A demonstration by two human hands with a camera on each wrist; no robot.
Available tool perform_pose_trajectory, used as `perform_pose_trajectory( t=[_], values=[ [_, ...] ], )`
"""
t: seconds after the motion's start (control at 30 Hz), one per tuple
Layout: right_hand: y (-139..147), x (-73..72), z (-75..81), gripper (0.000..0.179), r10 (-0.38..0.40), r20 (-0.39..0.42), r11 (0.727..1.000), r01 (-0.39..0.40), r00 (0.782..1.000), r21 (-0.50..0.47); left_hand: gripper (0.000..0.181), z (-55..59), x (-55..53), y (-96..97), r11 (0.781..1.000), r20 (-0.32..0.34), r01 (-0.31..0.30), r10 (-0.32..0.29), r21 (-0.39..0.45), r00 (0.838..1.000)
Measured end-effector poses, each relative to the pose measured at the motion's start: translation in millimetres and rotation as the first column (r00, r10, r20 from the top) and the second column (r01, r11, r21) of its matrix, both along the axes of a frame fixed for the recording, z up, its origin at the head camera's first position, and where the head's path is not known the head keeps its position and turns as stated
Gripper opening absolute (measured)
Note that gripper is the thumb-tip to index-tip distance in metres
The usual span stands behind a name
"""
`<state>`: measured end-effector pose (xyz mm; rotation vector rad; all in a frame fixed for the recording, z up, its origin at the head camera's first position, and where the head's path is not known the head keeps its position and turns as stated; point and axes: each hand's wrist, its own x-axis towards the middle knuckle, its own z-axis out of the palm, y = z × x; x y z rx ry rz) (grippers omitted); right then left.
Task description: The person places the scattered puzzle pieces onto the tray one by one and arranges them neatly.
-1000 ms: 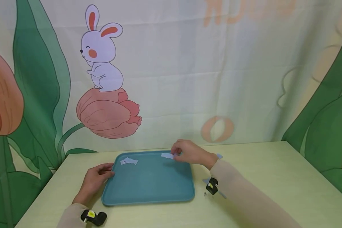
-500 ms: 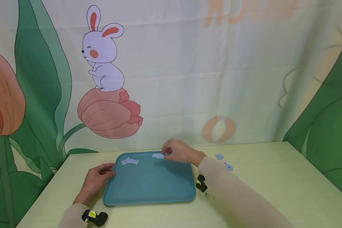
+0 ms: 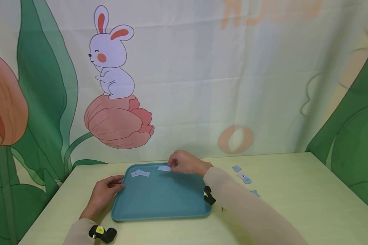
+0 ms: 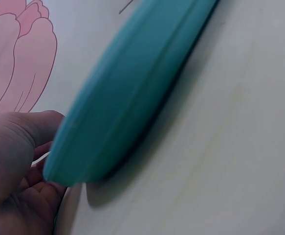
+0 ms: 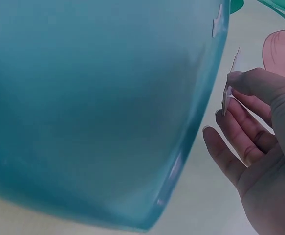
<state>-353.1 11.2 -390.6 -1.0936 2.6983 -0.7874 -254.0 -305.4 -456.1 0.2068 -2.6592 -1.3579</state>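
My right hand [image 3: 185, 162] pinches a thin, pale jigsaw piece [image 5: 226, 100] between thumb and fingers, above the far rim of a blue-green tray [image 3: 159, 197]. In the head view the pale jigsaw strip [image 3: 164, 168] juts out left of the fingertips. A second strip of pale blue jigsaw pieces [image 3: 140, 173] lies in the tray's far left corner. At the tray's left side, my left hand [image 3: 102, 194] holds the rim, its thumb [image 4: 47, 122] against the edge and the other fingers curled close by, partly hidden.
Right of the tray, loose blue jigsaw pieces [image 3: 236, 168] lie on the pale table [image 3: 294, 204], some beside the right sleeve [image 3: 245, 204]. A small dark speck [image 3: 222, 209] sits near the tray's right front corner. A printed curtain [image 3: 184, 85] hangs behind the table.
My right hand has moved left along the tray's far side with the pale strip, towards the strip in the corner. Loose pieces right of the tray came into sight. My left hand stays put.
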Motion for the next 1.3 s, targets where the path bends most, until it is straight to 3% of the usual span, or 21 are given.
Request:
perform_pose_trajectory(
  t=[0.47,0.83,1.3],
  values=[
    [-11,-10.0,-18.4,0.015,-0.009,0.059,1.000,0.009,0.998,-0.001,0.041,-0.3,1.2,-1.1,1.000,-0.011,0.012,-0.012,0.000,1.000],
    [-21,-14.9,-22.9,0.016,-0.018,0.000,0.997,0.018,1.000,0.081,0.041,-1.3,0.3,-2.1,1.000,0.006,0.006,-0.006,0.006,1.000],
    [-30,-13.0,-23.4,0.014,0.026,-0.099,0.992,-0.014,0.995,0.127,0.042,-0.7,2.4,-2.4,1.000,-0.008,0.022,-0.022,0.003,1.000]
  ],
)
